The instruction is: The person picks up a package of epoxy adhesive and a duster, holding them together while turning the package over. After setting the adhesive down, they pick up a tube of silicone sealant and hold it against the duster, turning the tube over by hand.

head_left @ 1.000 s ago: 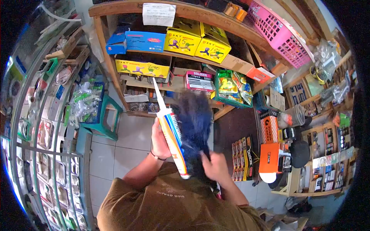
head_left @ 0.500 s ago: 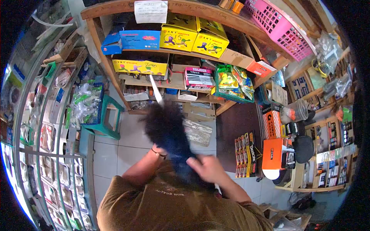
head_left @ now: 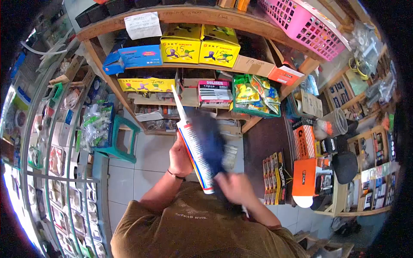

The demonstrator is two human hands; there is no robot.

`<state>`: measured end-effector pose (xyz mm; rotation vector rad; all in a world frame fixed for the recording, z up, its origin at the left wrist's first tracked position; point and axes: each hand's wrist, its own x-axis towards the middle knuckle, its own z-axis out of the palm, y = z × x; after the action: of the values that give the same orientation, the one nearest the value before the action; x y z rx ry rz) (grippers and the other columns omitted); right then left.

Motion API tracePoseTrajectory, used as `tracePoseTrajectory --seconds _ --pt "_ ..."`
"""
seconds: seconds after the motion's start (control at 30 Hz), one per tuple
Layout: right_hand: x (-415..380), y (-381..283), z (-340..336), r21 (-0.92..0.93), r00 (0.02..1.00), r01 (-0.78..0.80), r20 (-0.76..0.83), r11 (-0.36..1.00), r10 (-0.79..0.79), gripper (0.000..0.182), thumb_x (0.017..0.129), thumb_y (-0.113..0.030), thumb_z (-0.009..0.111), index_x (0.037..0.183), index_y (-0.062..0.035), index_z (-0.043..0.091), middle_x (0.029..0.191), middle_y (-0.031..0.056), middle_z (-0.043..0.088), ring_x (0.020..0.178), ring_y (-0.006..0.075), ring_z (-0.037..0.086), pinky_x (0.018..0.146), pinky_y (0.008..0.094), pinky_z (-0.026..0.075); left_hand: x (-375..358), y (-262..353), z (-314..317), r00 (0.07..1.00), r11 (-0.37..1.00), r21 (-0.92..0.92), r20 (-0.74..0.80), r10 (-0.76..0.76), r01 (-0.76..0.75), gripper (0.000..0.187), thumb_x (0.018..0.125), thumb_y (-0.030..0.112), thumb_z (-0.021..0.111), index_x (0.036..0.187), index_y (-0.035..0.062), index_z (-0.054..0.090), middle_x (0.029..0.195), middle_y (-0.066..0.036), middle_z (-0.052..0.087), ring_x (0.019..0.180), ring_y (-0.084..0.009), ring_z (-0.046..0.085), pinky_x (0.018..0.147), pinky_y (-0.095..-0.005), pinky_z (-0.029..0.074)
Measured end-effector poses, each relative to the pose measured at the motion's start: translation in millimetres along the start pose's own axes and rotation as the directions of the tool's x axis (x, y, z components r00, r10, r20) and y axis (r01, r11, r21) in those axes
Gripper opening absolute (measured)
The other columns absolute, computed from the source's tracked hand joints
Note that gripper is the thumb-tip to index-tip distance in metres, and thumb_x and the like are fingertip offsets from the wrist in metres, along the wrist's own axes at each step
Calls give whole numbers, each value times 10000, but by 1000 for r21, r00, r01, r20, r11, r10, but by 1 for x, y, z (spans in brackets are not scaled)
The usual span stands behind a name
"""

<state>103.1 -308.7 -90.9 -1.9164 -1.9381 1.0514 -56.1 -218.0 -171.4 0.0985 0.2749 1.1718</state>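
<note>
In my left hand (head_left: pixel 180 155) is a white sealant cartridge (head_left: pixel 194 152) with orange and blue stripes, its long pointed nozzle tilted up toward the shelf. The fingers wrap around the tube's left side. My right hand (head_left: pixel 235 189), smeared a little by motion, is closed on a dark blue duster (head_left: pixel 209 139). The blurred duster lies along the cartridge's right side and overlaps it in this view. A pale tip of the duster's handle shows below the right wrist.
Ahead stands a wooden shelf (head_left: pixel 254 25) with yellow boxes (head_left: pixel 180 45), a blue box (head_left: pixel 140 56) and a green basket (head_left: pixel 257 94) of packets. A green stool (head_left: pixel 124 137) is at left, beside a glass display case (head_left: pixel 53 172). Orange boxes (head_left: pixel 304 172) sit at right.
The duster has swung right and down off the front of the cartridge, uncovering its label and my left hand. The camera view has shifted slightly.
</note>
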Motion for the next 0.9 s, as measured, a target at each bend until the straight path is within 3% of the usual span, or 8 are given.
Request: tracePoseTrajectory --seconds 0.07,0.23,0.5,0.53,0.73,0.8,0.87,0.9 --pt "-6 20 11 -45 881 467 114 883 -460 361 855 -367 462 795 -29 573 599 187 557 553 363 566 525 452 450 17 -4 -11 943 994 28 316 -105 102 544 883 497 305 1202 70 412 1041 -114 560 866 -272 576 789 -424 459" --pt "15 73 -47 212 931 210 -341 954 -129 335 849 -329 476 780 -17 579 602 196 564 553 380 559 514 450 447 38 -55 43 996 998 15 59 66 -67 541 849 546 348 1099 92 502 902 -74 588 760 -219 583 664 -368 491" --pt "3 128 -104 298 955 200 -273 933 -117 386 849 -432 445 850 -68 574 623 202 561 570 382 553 526 439 449 65 -129 108 996 997 23 -47 69 -68 550 858 500 336 1196 78 439 1067 -115 545 981 -283 527 809 -377 449" --pt "0 130 -107 293 956 207 -263 934 -129 386 849 -432 445 850 -68 574 623 202 561 570 382 553 526 439 449 73 -127 91 928 1000 -4 372 21 -21 551 862 502 323 1182 70 446 991 -107 555 908 -254 540 758 -356 460" --pt "-15 133 -124 -16 926 327 -192 945 -324 278 820 -280 550 773 -13 608 559 156 552 480 292 561 442 356 422 61 -154 92 997 994 89 -41 64 -60 583 851 549 295 1123 74 495 911 -115 574 817 -271 555 762 -397 458" --pt "-6 149 -135 41 860 362 -401 931 -316 299 820 -266 543 689 2 573 546 166 537 475 300 555 422 363 404 76 -149 90 933 999 -33 360 11 1 580 855 534 321 1174 73 469 933 -120 569 830 -269 555 778 -386 451" --pt "-16 147 -119 -75 864 481 -126 873 -487 293 821 -255 541 675 -3 569 557 172 541 489 308 560 435 363 408 85 -157 95 968 961 -119 -46 247 -251 562 852 530 333 1134 69 486 907 -110 569 776 -264 566 727 -389 466" --pt "-23 139 -119 -123 800 592 -23 796 -599 292 824 -258 536 692 -4 586 585 179 554 525 316 571 481 383 422 83 -148 94 922 995 41 375 -98 89 538 843 519 352 1093 65 492 903 -88 540 829 -226 522 718 -349 439"
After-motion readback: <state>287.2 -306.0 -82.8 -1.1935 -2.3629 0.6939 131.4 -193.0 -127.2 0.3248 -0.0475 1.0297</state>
